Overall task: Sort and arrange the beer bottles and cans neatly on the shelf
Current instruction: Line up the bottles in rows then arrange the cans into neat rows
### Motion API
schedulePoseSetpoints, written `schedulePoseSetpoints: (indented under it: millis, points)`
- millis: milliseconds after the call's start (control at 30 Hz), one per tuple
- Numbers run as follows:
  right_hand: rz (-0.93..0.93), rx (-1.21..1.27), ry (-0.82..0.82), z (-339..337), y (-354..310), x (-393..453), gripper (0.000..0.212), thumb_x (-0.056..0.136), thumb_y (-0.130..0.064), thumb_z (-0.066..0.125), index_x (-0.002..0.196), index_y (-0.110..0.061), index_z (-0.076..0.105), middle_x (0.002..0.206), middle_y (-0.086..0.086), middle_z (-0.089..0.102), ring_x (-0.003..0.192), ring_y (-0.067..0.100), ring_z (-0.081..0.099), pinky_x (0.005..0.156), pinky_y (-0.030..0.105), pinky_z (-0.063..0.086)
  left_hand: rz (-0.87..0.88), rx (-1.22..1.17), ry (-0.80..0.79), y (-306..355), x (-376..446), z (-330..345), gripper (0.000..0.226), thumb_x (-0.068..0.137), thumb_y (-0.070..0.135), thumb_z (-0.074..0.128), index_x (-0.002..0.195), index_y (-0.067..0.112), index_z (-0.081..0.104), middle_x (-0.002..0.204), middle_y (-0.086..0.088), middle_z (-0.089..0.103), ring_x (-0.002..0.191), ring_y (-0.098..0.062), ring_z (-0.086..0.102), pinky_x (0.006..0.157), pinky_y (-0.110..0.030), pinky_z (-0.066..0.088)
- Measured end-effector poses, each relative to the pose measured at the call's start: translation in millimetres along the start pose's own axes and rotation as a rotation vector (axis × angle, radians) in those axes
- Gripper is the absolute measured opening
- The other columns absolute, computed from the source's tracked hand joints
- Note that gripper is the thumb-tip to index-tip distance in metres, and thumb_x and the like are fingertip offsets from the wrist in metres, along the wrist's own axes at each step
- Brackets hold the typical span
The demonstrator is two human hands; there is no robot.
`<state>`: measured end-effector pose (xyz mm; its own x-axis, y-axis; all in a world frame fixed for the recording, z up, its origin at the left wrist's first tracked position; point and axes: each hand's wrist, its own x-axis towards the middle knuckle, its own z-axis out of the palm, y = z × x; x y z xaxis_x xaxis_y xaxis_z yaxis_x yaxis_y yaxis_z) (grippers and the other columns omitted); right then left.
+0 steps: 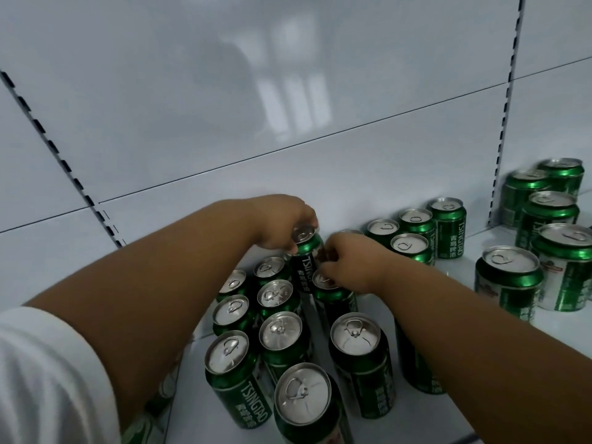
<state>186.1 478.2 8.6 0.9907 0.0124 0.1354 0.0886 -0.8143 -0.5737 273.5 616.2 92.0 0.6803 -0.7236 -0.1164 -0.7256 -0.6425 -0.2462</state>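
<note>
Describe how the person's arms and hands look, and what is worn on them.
Both forearms are bare. The left arm has a white sleeve pushed up near the elbow; no sleeve shows on the right arm. The left hand and the right hand wear no gloves. I can see no ring, watch or bracelet.

A pale grey back panel (224, 91) rises behind, with slotted uprights (509, 100) and a white sleeve (41, 373).
</note>
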Motion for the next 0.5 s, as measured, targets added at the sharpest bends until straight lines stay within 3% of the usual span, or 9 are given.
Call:
schedulePoseSetpoints:
  millis: [100, 200, 300, 400, 500]
  points:
    - [0.027, 0.040, -0.009, -2, 4, 2, 0.027, 0.090, -0.021, 0.056, 0.116, -0.012, 0.060, 0.109, 0.009, 0.064, 0.096, 0.025, 0.062, 0.085, 0.041, 0.055, 0.000, 0.006, -0.024, 2, 1, 0, 0.064, 0.081, 0.026, 0.078, 0.139, 0.026, 0.050, 0.132, 0.001, 0.056, 0.117, -0.021, 0.054, 0.094, -0.031, 0.042]
    - [0.049, 0.031, -0.076, -1, 4, 4, 0.022, 0.093, -0.015, 0.050, 0.109, -0.007, 0.062, 0.105, 0.013, 0.064, 0.093, 0.027, 0.062, 0.081, 0.038, 0.055, 0.001, 0.041, -0.066, 6, 3, 4, 0.057, 0.086, 0.036, 0.072, 0.138, 0.022, 0.051, 0.130, -0.001, 0.058, 0.116, -0.022, 0.054, 0.088, -0.030, 0.040]
    - [0.072, 0.006, -0.106, 3, 3, 6, 0.023, 0.095, -0.016, 0.046, 0.108, -0.005, 0.061, 0.105, 0.015, 0.063, 0.093, 0.027, 0.059, 0.076, 0.031, 0.048, -0.006, 0.084, -0.096, 10, 5, 9, 0.044, 0.090, 0.045, 0.064, 0.125, 0.018, 0.059, 0.115, -0.003, 0.063, 0.104, -0.022, 0.058, 0.080, -0.030, 0.041]
    - [0.083, 0.006, -0.087, 4, 5, 7, 0.021, 0.092, -0.019, 0.048, 0.102, -0.006, 0.062, 0.103, 0.014, 0.065, 0.093, 0.029, 0.060, 0.077, 0.032, 0.050, 0.005, 0.143, -0.109, 12, 9, 14, 0.037, 0.089, 0.046, 0.064, 0.110, 0.016, 0.063, 0.102, -0.004, 0.066, 0.094, -0.024, 0.060, 0.082, -0.037, 0.050]
    - [0.094, 0.008, -0.104, 4, 8, 9, 0.023, 0.092, -0.021, 0.050, 0.097, -0.005, 0.064, 0.097, 0.014, 0.065, 0.091, 0.029, 0.061, 0.072, 0.032, 0.048, 0.034, 0.181, -0.112, 14, 13, 20, 0.033, 0.087, 0.044, 0.066, 0.107, 0.019, 0.063, 0.098, -0.002, 0.066, 0.090, -0.024, 0.062, 0.083, -0.041, 0.052]
